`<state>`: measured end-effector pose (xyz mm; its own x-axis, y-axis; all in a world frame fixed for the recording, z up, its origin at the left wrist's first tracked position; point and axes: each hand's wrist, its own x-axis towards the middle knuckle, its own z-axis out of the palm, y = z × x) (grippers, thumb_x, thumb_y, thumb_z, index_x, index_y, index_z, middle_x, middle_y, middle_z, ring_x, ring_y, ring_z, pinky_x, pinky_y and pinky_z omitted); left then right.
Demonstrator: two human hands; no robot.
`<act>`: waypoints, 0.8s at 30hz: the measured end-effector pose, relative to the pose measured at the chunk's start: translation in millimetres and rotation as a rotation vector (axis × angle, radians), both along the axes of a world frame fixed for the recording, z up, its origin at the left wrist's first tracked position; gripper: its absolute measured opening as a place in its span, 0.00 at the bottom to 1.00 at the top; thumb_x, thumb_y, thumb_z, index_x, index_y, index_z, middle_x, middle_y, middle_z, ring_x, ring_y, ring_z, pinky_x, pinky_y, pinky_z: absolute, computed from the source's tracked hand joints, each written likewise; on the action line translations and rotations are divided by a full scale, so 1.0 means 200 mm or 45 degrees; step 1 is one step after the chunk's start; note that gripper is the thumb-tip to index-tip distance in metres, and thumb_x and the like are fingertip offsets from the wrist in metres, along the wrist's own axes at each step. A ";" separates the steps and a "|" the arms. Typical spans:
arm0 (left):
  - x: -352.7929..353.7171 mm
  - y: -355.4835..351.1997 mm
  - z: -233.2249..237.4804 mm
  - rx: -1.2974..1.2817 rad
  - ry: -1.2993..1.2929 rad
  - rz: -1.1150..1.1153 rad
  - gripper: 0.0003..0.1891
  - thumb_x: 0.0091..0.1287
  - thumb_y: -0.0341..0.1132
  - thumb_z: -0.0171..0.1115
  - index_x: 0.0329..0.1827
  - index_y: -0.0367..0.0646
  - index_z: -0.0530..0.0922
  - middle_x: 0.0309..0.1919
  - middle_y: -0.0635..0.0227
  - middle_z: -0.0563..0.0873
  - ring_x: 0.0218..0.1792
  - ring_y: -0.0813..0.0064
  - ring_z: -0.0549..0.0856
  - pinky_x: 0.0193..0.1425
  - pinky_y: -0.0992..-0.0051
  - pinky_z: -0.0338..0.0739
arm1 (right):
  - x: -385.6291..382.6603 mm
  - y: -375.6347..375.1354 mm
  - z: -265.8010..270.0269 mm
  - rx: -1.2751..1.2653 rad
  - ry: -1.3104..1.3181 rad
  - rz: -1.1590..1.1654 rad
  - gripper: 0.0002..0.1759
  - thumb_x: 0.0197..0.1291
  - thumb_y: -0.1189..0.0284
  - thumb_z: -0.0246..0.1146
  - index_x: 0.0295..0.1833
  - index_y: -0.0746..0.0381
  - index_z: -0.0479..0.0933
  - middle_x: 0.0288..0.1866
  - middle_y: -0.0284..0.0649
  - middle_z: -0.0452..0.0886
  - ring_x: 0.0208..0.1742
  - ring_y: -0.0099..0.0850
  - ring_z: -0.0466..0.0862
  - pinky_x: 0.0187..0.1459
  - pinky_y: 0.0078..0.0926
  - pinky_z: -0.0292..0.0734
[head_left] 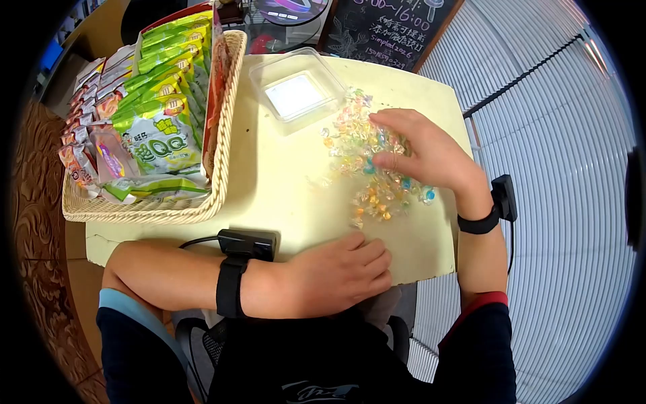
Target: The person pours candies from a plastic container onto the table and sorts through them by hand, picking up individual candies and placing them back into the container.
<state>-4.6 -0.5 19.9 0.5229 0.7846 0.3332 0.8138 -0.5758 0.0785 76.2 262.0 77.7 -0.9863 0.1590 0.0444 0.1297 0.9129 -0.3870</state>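
on the right of a pale table (276, 182), the right hand (410, 145) arches over loose wrapped candies (360, 145), thumb and fingers apart; the left hand (340, 276) lies curled along the near edge, palm hidden, contents unclear, seemingly leaving the pile room. far off, a clear tub (303, 119); a packed snack basket (148, 214) blocks the left.

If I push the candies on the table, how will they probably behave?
The candies will probably scatter easily, since they lie loose on the table. Each is likely light, being small beside the right hand. Their shiny, crinkled wrappers may slide, but probably hinder rolling.
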 end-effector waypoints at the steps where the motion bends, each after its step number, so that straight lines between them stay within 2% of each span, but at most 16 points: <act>1: 0.00 0.00 -0.01 0.001 -0.003 0.008 0.18 0.70 0.42 0.63 0.58 0.43 0.79 0.52 0.64 0.80 0.60 0.66 0.80 0.60 0.69 0.74 | -0.01 -0.02 0.04 -0.084 -0.060 -0.083 0.36 0.72 0.52 0.75 0.76 0.66 0.80 0.76 0.56 0.82 0.80 0.57 0.76 0.80 0.46 0.73; 2: 0.00 0.00 -0.01 0.028 -0.014 0.005 0.18 0.70 0.42 0.63 0.58 0.42 0.79 0.52 0.64 0.80 0.60 0.66 0.80 0.60 0.69 0.74 | -0.03 -0.02 0.01 -0.082 -0.063 -0.075 0.36 0.72 0.52 0.75 0.76 0.66 0.80 0.76 0.56 0.82 0.80 0.57 0.76 0.80 0.46 0.73; 4: 0.00 -0.01 -0.01 0.059 -0.025 -0.003 0.18 0.70 0.41 0.63 0.58 0.42 0.79 0.52 0.64 0.80 0.59 0.66 0.80 0.60 0.69 0.74 | -0.09 -0.03 -0.07 0.306 0.452 0.031 0.31 0.75 0.59 0.73 0.77 0.62 0.80 0.79 0.53 0.80 0.80 0.53 0.77 0.82 0.48 0.70; 8: 0.00 0.00 0.00 0.044 0.001 -0.014 0.18 0.71 0.41 0.63 0.59 0.41 0.79 0.51 0.63 0.81 0.59 0.65 0.80 0.59 0.69 0.73 | -0.26 -0.06 -0.13 0.314 0.640 0.154 0.27 0.77 0.59 0.70 0.74 0.63 0.82 0.77 0.52 0.82 0.81 0.53 0.76 0.80 0.49 0.71; 10: 0.00 0.00 0.01 0.036 0.014 -0.012 0.18 0.71 0.40 0.63 0.59 0.41 0.79 0.51 0.63 0.81 0.59 0.65 0.80 0.59 0.69 0.73 | -0.29 -0.05 -0.16 0.348 0.644 0.201 0.21 0.75 0.64 0.71 0.68 0.61 0.85 0.73 0.49 0.85 0.77 0.52 0.78 0.77 0.48 0.74; 11: -0.01 0.00 0.00 0.046 0.009 -0.015 0.18 0.71 0.40 0.63 0.58 0.41 0.79 0.51 0.63 0.81 0.59 0.65 0.80 0.59 0.69 0.73 | -0.29 -0.06 -0.16 0.348 0.644 0.202 0.21 0.75 0.64 0.71 0.68 0.61 0.85 0.73 0.49 0.85 0.77 0.52 0.78 0.77 0.48 0.74; 13: -0.01 0.00 -0.01 0.058 -0.003 -0.009 0.17 0.71 0.40 0.62 0.58 0.41 0.79 0.51 0.63 0.81 0.59 0.65 0.80 0.59 0.68 0.73 | -0.27 -0.08 -0.14 0.292 0.650 0.102 0.14 0.72 0.69 0.72 0.60 0.60 0.87 0.61 0.45 0.88 0.69 0.50 0.82 0.72 0.47 0.77; 14: 0.00 0.00 -0.01 0.058 -0.008 -0.013 0.18 0.71 0.40 0.62 0.58 0.41 0.79 0.51 0.63 0.81 0.59 0.65 0.80 0.59 0.68 0.73 | -0.27 -0.07 -0.14 0.289 0.645 0.107 0.14 0.72 0.69 0.72 0.60 0.60 0.87 0.61 0.45 0.88 0.69 0.50 0.82 0.72 0.47 0.77; 16: 0.00 0.00 -0.01 0.056 -0.011 -0.022 0.18 0.71 0.40 0.62 0.58 0.40 0.79 0.52 0.63 0.81 0.59 0.65 0.80 0.59 0.68 0.73 | -0.27 -0.05 -0.13 0.300 0.742 0.133 0.09 0.70 0.71 0.73 0.53 0.60 0.86 0.51 0.41 0.88 0.58 0.48 0.84 0.64 0.45 0.80; 17: -0.01 0.00 -0.01 0.037 -0.028 -0.029 0.18 0.70 0.40 0.63 0.58 0.40 0.79 0.52 0.63 0.81 0.59 0.65 0.80 0.59 0.68 0.74 | -0.26 -0.05 -0.11 0.299 0.742 0.134 0.09 0.70 0.71 0.73 0.53 0.60 0.86 0.51 0.41 0.88 0.58 0.48 0.84 0.64 0.45 0.80; 19: -0.01 -0.01 -0.01 0.009 -0.055 -0.022 0.18 0.70 0.40 0.63 0.58 0.40 0.79 0.52 0.63 0.81 0.59 0.65 0.80 0.59 0.68 0.74 | -0.21 -0.05 -0.07 0.074 0.745 0.049 0.08 0.72 0.70 0.73 0.50 0.63 0.85 0.48 0.40 0.87 0.51 0.43 0.86 0.57 0.39 0.82; 20: -0.01 -0.01 -0.01 0.063 -0.060 -0.025 0.17 0.70 0.40 0.63 0.57 0.40 0.79 0.51 0.63 0.81 0.59 0.65 0.80 0.59 0.68 0.74 | -0.18 -0.07 -0.03 0.065 0.737 0.057 0.08 0.72 0.70 0.73 0.50 0.63 0.85 0.48 0.40 0.87 0.51 0.43 0.86 0.57 0.39 0.82; 23: 0.01 -0.03 0.00 0.091 -0.012 -0.008 0.19 0.70 0.41 0.62 0.57 0.38 0.81 0.52 0.61 0.82 0.59 0.63 0.80 0.62 0.66 0.76 | -0.05 -0.11 0.08 -0.368 0.589 0.132 0.11 0.75 0.68 0.72 0.47 0.66 0.83 0.45 0.38 0.84 0.46 0.30 0.84 0.51 0.28 0.81; 24: 0.02 -0.04 0.00 0.067 0.052 0.006 0.20 0.70 0.41 0.62 0.59 0.37 0.82 0.53 0.60 0.83 0.60 0.62 0.81 0.64 0.65 0.77 | -0.03 -0.12 0.10 -0.368 0.588 0.134 0.11 0.75 0.68 0.72 0.47 0.66 0.83 0.45 0.38 0.84 0.46 0.30 0.84 0.51 0.28 0.81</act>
